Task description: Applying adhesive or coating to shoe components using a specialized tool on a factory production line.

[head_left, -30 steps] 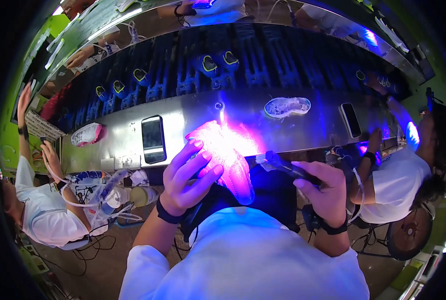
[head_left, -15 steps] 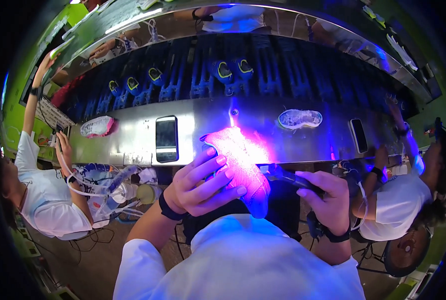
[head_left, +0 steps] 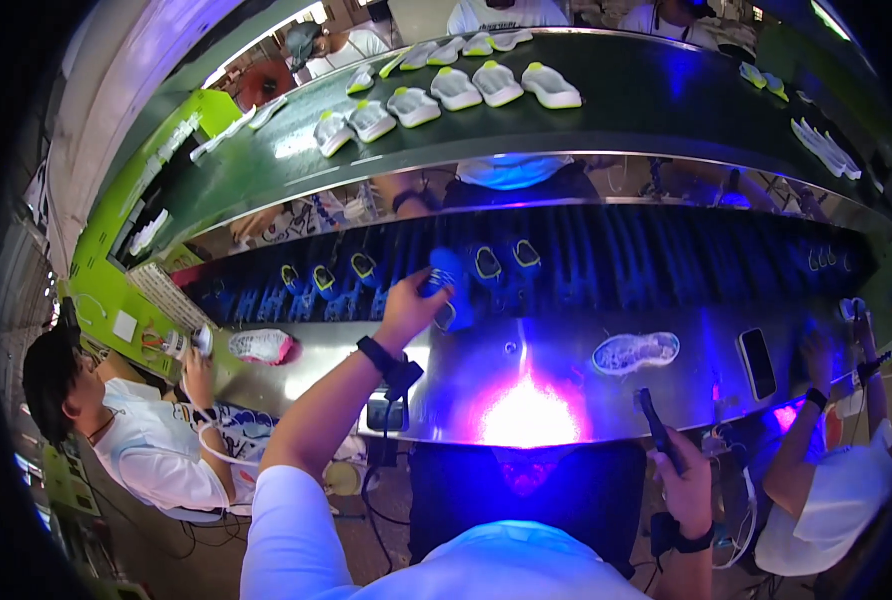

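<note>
My left hand [head_left: 413, 308] is stretched forward over the table's far edge, its fingers closed around a blue shoe [head_left: 446, 268] at the dark rack [head_left: 606, 255]. The shoe's toe points away from me, and my fingers cover part of its side. Low on the right, my right hand [head_left: 684, 478] grips a slim black-handled tool [head_left: 654, 420], held upright near the table's front edge. The tool's kind cannot be made out. Between my hands, a bright pink-violet patch of light falls on the metal table [head_left: 446, 375].
Several dark shoes with yellow-edged openings [head_left: 363, 265] sit along the rack. A clear-white sole [head_left: 636, 352] and a phone [head_left: 756, 363] lie right; a white-and-pink shoe piece [head_left: 264, 346] lies left. Soles [head_left: 456, 90] line the green upper shelf [head_left: 646, 110]. Co-workers sit on both sides.
My left hand has carried the shoe from the lit spot forward to the rack. My right hand has drawn the tool away and lower. The view has tilted up, showing the upper shelf.
</note>
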{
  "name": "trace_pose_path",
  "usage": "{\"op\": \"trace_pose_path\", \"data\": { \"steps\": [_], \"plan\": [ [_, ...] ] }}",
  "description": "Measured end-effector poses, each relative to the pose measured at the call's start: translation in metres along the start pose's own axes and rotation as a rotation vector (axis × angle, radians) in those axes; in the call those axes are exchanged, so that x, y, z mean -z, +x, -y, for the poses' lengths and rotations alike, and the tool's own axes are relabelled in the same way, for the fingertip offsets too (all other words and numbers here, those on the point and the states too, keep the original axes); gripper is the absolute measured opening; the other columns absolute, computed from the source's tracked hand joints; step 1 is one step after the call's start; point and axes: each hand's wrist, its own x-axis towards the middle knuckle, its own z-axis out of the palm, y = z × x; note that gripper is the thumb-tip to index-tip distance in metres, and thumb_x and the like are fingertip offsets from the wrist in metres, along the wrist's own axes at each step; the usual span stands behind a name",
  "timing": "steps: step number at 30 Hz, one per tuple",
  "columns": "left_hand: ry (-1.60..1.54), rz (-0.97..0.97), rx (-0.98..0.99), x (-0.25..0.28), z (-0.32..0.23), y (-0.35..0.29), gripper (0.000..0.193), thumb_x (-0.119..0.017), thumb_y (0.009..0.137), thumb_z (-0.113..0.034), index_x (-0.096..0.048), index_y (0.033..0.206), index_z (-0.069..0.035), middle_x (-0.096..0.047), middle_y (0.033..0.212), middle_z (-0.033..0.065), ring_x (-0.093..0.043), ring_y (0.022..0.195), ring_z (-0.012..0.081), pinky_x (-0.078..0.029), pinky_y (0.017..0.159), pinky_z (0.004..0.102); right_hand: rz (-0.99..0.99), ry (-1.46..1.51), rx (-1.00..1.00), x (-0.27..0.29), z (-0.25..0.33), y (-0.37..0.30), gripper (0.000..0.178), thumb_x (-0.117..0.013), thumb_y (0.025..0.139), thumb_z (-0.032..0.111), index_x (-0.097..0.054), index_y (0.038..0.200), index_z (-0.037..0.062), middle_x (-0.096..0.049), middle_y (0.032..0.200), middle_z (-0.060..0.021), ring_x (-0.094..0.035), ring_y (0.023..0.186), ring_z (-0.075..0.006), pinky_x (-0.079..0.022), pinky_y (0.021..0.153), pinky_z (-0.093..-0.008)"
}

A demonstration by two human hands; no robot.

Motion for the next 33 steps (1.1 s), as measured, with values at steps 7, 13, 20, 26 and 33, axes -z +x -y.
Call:
{"op": "trace_pose_path", "data": {
  "steps": [7, 13, 20, 26, 33],
  "plan": [
    [0.499, 0.059, 0.087, -0.013, 0.089, 0.13, 0.057, -0.068, 0.089, -0.051, -0.073, 0.108, 0.003, -0.074, 0.097, 0.0251, -0.072, 0.093, 0.0431, -0.058, 0.083, 0.0488, -0.062, 0.152, -0.077, 0.002, -0.043, 0.03, 0.044, -0.065, 0.093, -0.003, -0.061, 0.137, -0.0022, -0.071, 0.091, -0.0063, -0.057, 0.065, -0.0072, -0.048, 0.057, -0.023],
    [0.826, 0.102, 0.046, -0.054, 0.126, 0.161, 0.051, -0.064, 0.092, -0.053, -0.074, 0.102, -0.004, -0.075, 0.1, 0.0213, -0.072, 0.094, 0.0404, -0.058, 0.084, 0.0489, -0.068, 0.089, -0.15, 0.013, -0.056, 0.043, 0.045, -0.068, 0.091, -0.002, -0.062, 0.136, -0.0002, -0.071, 0.089, -0.0043, -0.057, 0.064, -0.0065, -0.046, 0.056, -0.023],
    [0.677, 0.177, -0.2, -0.115, -0.035, 0.146, 0.076, -0.073, 0.083, -0.06, -0.06, 0.13, -0.002, -0.064, 0.132, 0.0224, -0.065, 0.118, 0.0395, -0.056, 0.093, 0.0481, -0.071, 0.177, -0.182, 0.009, -0.059, 0.058, 0.045, -0.064, 0.094, -0.003, -0.059, 0.139, -0.0006, -0.07, 0.091, -0.0053, -0.053, 0.063, -0.0052, -0.042, 0.054, -0.0215],
    [0.652, 0.261, -0.205, -0.179, -0.038, 0.13, 0.093, -0.092, 0.063, -0.039, -0.051, 0.135, 0.003, -0.042, 0.145, 0.0256, -0.053, 0.126, 0.0422, -0.054, 0.101, 0.052, -0.005, 0.142, -0.074, -0.005, -0.036, 0.051, 0.043, -0.065, 0.094, -0.002, -0.06, 0.137, -0.0005, -0.071, 0.092, -0.0048, -0.055, 0.065, -0.0055, -0.044, 0.057, -0.0221],
    [0.094, 0.413, -0.41, -0.08, -0.086, 0.017, 0.09, -0.092, 0.058, -0.03, -0.052, 0.133, 0.002, -0.048, 0.129, 0.0249, -0.056, 0.12, 0.0423, -0.052, 0.1, 0.0471, -0.039, 0.172, -0.046, -0.004, -0.037, 0.028, 0.044, -0.064, 0.097, 0.0, -0.058, 0.141, -0.0006, -0.071, 0.091, -0.0048, -0.054, 0.064, -0.005, -0.044, 0.057, -0.0208]
  ]
}}
